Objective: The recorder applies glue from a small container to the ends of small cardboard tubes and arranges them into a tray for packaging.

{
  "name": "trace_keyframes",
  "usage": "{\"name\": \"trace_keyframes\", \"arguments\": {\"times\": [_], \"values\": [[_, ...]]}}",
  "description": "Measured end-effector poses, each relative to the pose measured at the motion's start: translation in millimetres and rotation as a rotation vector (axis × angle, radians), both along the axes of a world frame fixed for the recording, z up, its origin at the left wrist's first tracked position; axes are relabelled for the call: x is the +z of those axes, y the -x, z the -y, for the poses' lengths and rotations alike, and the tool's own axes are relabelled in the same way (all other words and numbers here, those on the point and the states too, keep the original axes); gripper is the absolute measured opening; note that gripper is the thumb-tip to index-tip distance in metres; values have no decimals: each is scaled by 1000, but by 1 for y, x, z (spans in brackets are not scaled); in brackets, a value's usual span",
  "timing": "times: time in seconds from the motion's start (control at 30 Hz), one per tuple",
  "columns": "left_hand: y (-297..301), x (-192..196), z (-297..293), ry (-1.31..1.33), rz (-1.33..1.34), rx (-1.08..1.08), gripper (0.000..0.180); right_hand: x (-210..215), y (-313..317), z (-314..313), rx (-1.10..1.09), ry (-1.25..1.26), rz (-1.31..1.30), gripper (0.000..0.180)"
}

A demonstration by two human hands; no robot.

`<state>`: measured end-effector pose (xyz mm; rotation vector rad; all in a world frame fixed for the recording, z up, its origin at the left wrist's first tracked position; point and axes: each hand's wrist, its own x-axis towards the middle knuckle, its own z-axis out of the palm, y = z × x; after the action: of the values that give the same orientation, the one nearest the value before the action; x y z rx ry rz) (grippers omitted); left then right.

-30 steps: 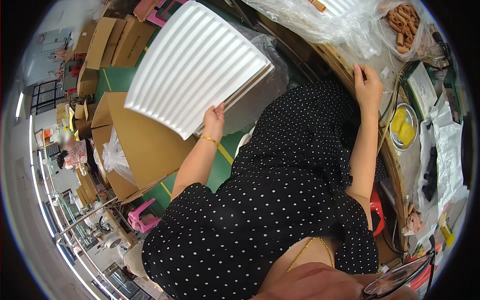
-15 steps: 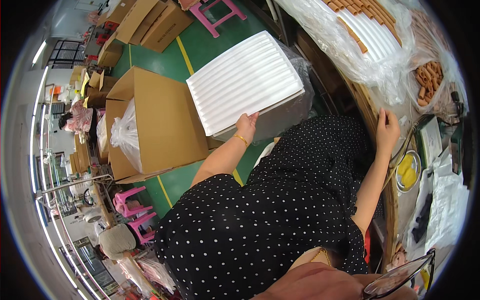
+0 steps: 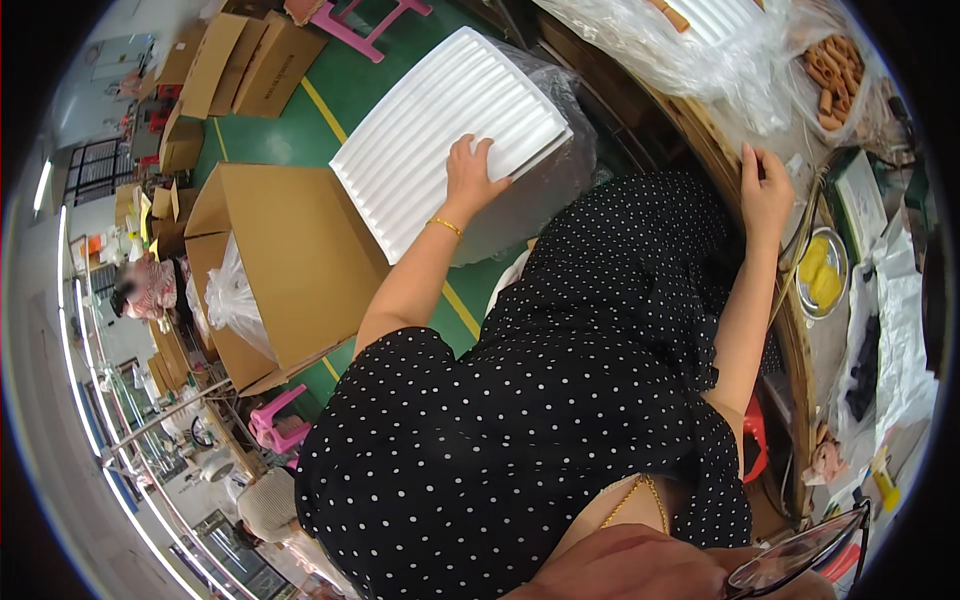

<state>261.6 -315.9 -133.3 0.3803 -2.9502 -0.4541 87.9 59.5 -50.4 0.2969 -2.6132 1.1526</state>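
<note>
The person's left hand (image 3: 470,175) lies flat, fingers spread, on top of a stack of white ribbed foam trays (image 3: 440,135), pressing on the near right part of the top tray rather than gripping it. The stack sits on a heap wrapped in clear plastic film (image 3: 560,180), out to the person's left over the green floor (image 3: 350,95), with its long ribs running away from the wearer. The right hand (image 3: 765,190) rests at the curved wooden edge of the worktop (image 3: 800,340), fingers bent over the rim; whether it is holding anything there cannot be told. Just left of the trays stands an open cardboard box (image 3: 280,260) with a clear plastic liner (image 3: 235,300) hanging out of one side. On the worktop near the right hand sits a round metal dish (image 3: 820,280) holding yellow pieces.
</note>
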Motion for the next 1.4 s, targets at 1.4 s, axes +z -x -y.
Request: {"name": "trace_keyframes", "arguments": {"times": [1.4], "values": [[177, 115, -67, -249, -716, -295, 34, 16, -13, 4, -14, 81, 24, 21]]}}
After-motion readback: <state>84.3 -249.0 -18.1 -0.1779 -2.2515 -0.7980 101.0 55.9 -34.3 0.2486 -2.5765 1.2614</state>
